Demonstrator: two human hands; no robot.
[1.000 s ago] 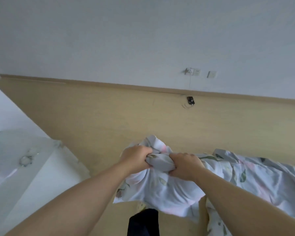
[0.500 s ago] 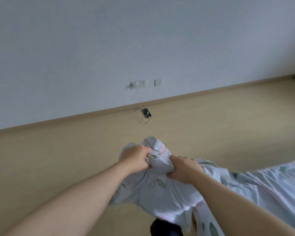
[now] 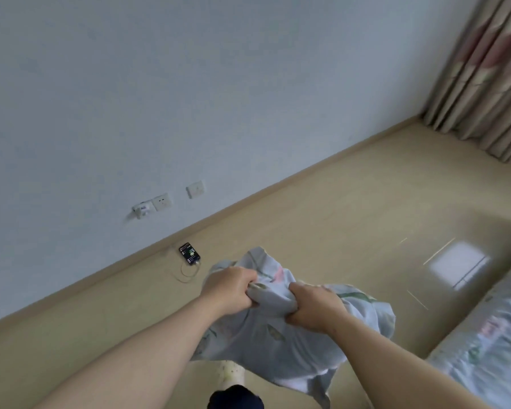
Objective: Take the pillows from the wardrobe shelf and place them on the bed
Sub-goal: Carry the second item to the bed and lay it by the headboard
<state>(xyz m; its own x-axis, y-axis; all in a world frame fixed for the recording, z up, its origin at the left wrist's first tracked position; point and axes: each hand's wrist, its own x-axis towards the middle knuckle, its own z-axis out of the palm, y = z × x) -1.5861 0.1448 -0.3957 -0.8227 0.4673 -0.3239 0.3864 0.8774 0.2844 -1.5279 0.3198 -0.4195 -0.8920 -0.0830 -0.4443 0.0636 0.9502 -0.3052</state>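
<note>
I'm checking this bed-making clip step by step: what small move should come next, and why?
Probably swing the pillow rightward over the bed. The left hand and right hand both grip its top edge, it hangs above the floor, and the bed lies at lower right.

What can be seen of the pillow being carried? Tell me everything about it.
The pillow is soft, in a pale blue-white cloth case printed with green leaves and a touch of pink. It hangs in the air above the wooden floor, bunched and sagging. The left hand and the right hand each clench a fistful of its upper edge, close together. Its loose lower end droops toward the person's foot. The bed, covered in matching cloth, lies to its right, apart from it.
</note>
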